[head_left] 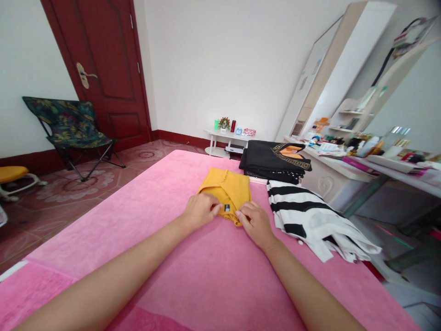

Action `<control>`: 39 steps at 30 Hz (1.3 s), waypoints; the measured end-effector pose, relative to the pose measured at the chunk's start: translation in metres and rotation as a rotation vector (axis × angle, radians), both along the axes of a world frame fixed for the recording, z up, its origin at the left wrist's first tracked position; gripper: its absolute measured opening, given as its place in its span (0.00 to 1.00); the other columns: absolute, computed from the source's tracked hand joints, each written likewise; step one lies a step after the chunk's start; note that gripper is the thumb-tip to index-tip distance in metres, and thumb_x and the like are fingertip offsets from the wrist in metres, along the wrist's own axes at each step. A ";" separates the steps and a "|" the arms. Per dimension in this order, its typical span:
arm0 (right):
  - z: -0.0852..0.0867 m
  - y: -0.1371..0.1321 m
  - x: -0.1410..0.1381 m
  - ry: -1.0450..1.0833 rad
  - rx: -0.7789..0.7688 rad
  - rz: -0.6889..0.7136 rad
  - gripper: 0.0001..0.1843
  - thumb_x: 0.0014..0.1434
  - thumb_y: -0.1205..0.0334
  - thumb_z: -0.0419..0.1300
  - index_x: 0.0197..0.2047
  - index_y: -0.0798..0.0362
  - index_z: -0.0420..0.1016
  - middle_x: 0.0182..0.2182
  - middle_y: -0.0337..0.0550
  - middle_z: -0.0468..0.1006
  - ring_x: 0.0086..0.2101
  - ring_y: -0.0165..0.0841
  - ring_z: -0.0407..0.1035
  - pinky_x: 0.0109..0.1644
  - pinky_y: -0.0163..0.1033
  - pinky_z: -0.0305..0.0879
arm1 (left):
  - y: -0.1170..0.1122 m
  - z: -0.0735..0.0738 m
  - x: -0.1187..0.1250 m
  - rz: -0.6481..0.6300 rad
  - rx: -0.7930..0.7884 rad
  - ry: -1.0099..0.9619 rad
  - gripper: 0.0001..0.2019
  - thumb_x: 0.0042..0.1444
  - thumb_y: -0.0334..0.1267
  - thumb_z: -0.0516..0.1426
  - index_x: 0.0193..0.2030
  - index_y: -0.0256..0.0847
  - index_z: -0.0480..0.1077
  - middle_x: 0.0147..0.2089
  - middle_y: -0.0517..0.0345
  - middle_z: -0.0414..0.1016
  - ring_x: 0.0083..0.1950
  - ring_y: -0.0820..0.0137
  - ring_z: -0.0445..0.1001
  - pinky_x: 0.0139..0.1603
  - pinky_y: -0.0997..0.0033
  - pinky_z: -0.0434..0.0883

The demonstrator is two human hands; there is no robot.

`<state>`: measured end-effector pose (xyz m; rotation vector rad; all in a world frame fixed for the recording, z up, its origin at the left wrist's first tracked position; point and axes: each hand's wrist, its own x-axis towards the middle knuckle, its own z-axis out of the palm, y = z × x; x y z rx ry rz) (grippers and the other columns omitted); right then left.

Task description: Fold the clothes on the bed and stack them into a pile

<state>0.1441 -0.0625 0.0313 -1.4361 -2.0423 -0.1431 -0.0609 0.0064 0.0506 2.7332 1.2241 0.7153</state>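
A mustard-yellow garment [229,184], folded into a compact shape, lies on the pink bed cover [138,216]. Its collar edge and a small dark label face me. My left hand [202,208] is closed at the garment's left near edge, thumb and fingers pinching the cloth. At the right near corner, my right hand [254,219] pinches the yellow fabric beside the collar. Right of the garment lies a black-and-white striped garment [310,218], loosely folded. Behind that sits a stack of folded black clothes [262,158], the top one with a gold-patterned neckline.
A dressing table [330,170] crowded with bottles stands along the right. Beyond the bed is a low white shelf [220,135] with a flower pot and cups. A patterned folding chair [76,126] stands by the red door [103,59]; a yellow-topped stool [14,174] is at far left.
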 end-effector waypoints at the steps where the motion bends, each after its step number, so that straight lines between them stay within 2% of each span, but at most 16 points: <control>1: -0.001 0.002 -0.001 -0.007 0.000 -0.014 0.17 0.64 0.60 0.51 0.22 0.52 0.61 0.24 0.39 0.66 0.31 0.32 0.61 0.36 0.37 0.54 | 0.004 0.007 0.005 0.051 -0.013 -0.020 0.12 0.59 0.42 0.51 0.35 0.44 0.75 0.32 0.57 0.76 0.35 0.66 0.73 0.37 0.69 0.66; 3: -0.003 0.004 -0.003 -0.015 0.004 -0.038 0.17 0.63 0.60 0.53 0.22 0.52 0.60 0.24 0.38 0.66 0.30 0.31 0.60 0.35 0.37 0.52 | 0.016 0.022 0.018 0.084 -0.008 -0.106 0.12 0.59 0.39 0.50 0.41 0.45 0.75 0.38 0.58 0.78 0.38 0.66 0.74 0.40 0.69 0.67; 5: -0.004 0.006 -0.003 -0.013 0.010 -0.059 0.17 0.62 0.61 0.54 0.22 0.52 0.59 0.24 0.38 0.66 0.30 0.31 0.60 0.34 0.37 0.52 | 0.033 0.032 0.034 0.019 0.040 -0.208 0.15 0.60 0.38 0.50 0.51 0.44 0.72 0.48 0.57 0.76 0.47 0.67 0.73 0.48 0.69 0.67; 7: -0.005 0.005 -0.003 0.000 0.016 -0.069 0.16 0.61 0.61 0.55 0.22 0.52 0.60 0.24 0.38 0.66 0.30 0.31 0.60 0.35 0.36 0.52 | 0.049 0.032 0.047 -0.055 0.082 -0.221 0.21 0.61 0.42 0.50 0.60 0.44 0.64 0.59 0.54 0.68 0.58 0.65 0.67 0.58 0.66 0.63; 11: -0.007 0.005 -0.001 0.059 0.000 -0.086 0.13 0.59 0.61 0.55 0.23 0.52 0.63 0.25 0.38 0.69 0.32 0.31 0.62 0.37 0.36 0.54 | 0.072 -0.005 0.060 -0.030 -0.063 0.052 0.32 0.60 0.59 0.46 0.68 0.49 0.52 0.71 0.52 0.46 0.70 0.52 0.47 0.65 0.45 0.48; 14: -0.008 0.011 -0.001 0.140 -0.058 -0.164 0.15 0.58 0.58 0.55 0.21 0.52 0.63 0.24 0.38 0.70 0.30 0.30 0.63 0.34 0.34 0.53 | 0.079 -0.032 0.061 -0.002 -0.168 0.173 0.32 0.60 0.62 0.41 0.68 0.52 0.50 0.73 0.54 0.36 0.71 0.49 0.41 0.65 0.39 0.42; 16: -0.005 0.019 0.000 0.189 -0.167 -0.255 0.20 0.59 0.52 0.53 0.19 0.52 0.63 0.21 0.37 0.69 0.26 0.29 0.63 0.29 0.34 0.50 | 0.079 -0.038 0.060 -0.001 -0.186 0.181 0.33 0.60 0.62 0.40 0.69 0.54 0.47 0.73 0.56 0.32 0.71 0.50 0.38 0.65 0.40 0.40; 18: 0.001 0.030 0.002 0.203 -0.320 -0.355 0.24 0.58 0.46 0.52 0.17 0.52 0.64 0.17 0.36 0.66 0.22 0.29 0.60 0.25 0.35 0.46 | 0.078 -0.035 0.058 -0.007 -0.206 0.180 0.33 0.60 0.63 0.40 0.69 0.53 0.47 0.73 0.55 0.30 0.72 0.51 0.37 0.66 0.41 0.41; 20: 0.007 0.041 0.003 0.193 -0.449 -0.431 0.25 0.56 0.44 0.52 0.16 0.51 0.66 0.15 0.37 0.65 0.20 0.29 0.59 0.24 0.35 0.43 | 0.076 -0.029 0.052 -0.014 -0.237 0.182 0.33 0.60 0.61 0.42 0.69 0.51 0.48 0.73 0.54 0.32 0.72 0.52 0.39 0.66 0.45 0.44; 23: 0.009 0.052 0.002 0.186 -0.494 -0.528 0.22 0.53 0.45 0.54 0.18 0.50 0.71 0.18 0.39 0.69 0.21 0.30 0.62 0.24 0.35 0.46 | 0.073 -0.018 0.031 0.035 -0.265 0.143 0.29 0.59 0.55 0.49 0.66 0.52 0.57 0.71 0.56 0.47 0.69 0.58 0.51 0.65 0.60 0.53; 26: 0.001 0.054 -0.005 0.210 -0.382 -0.672 0.19 0.54 0.45 0.53 0.22 0.49 0.73 0.23 0.41 0.74 0.26 0.33 0.67 0.27 0.35 0.51 | 0.073 -0.013 0.004 0.223 -0.232 0.068 0.25 0.56 0.50 0.53 0.60 0.48 0.65 0.64 0.50 0.63 0.62 0.57 0.63 0.59 0.62 0.61; 29: -0.009 0.052 -0.012 0.247 -0.163 -0.756 0.14 0.54 0.48 0.55 0.35 0.48 0.74 0.35 0.43 0.77 0.36 0.37 0.70 0.34 0.36 0.59 | 0.071 -0.013 -0.015 0.454 -0.256 0.017 0.34 0.50 0.56 0.56 0.61 0.41 0.62 0.56 0.41 0.70 0.55 0.51 0.70 0.50 0.59 0.67; 32: -0.013 0.051 -0.014 0.241 -0.061 -0.801 0.26 0.52 0.49 0.57 0.52 0.53 0.68 0.49 0.52 0.73 0.49 0.44 0.66 0.47 0.43 0.61 | 0.068 -0.015 -0.020 0.567 -0.323 -0.025 0.39 0.44 0.61 0.58 0.60 0.41 0.63 0.53 0.42 0.73 0.52 0.52 0.73 0.45 0.62 0.69; 34: -0.012 0.051 -0.012 0.255 -0.146 -0.833 0.35 0.53 0.46 0.57 0.59 0.58 0.62 0.51 0.59 0.71 0.52 0.49 0.65 0.51 0.49 0.60 | 0.065 -0.016 -0.018 0.559 -0.361 -0.032 0.34 0.45 0.61 0.58 0.55 0.41 0.67 0.51 0.43 0.75 0.51 0.52 0.73 0.44 0.64 0.69; 36: -0.012 0.052 -0.010 0.275 -0.240 -0.809 0.38 0.54 0.44 0.55 0.62 0.59 0.58 0.51 0.61 0.72 0.51 0.51 0.66 0.51 0.52 0.60 | 0.062 -0.016 -0.014 0.508 -0.387 -0.057 0.27 0.46 0.56 0.59 0.50 0.42 0.71 0.48 0.45 0.76 0.50 0.54 0.74 0.43 0.65 0.69; 39: -0.009 0.055 -0.009 0.370 -0.266 -0.655 0.38 0.55 0.43 0.54 0.63 0.56 0.56 0.54 0.56 0.70 0.51 0.49 0.66 0.52 0.51 0.61 | 0.050 -0.016 -0.002 0.333 -0.242 -0.185 0.19 0.50 0.43 0.58 0.49 0.41 0.71 0.46 0.47 0.77 0.48 0.58 0.74 0.45 0.66 0.68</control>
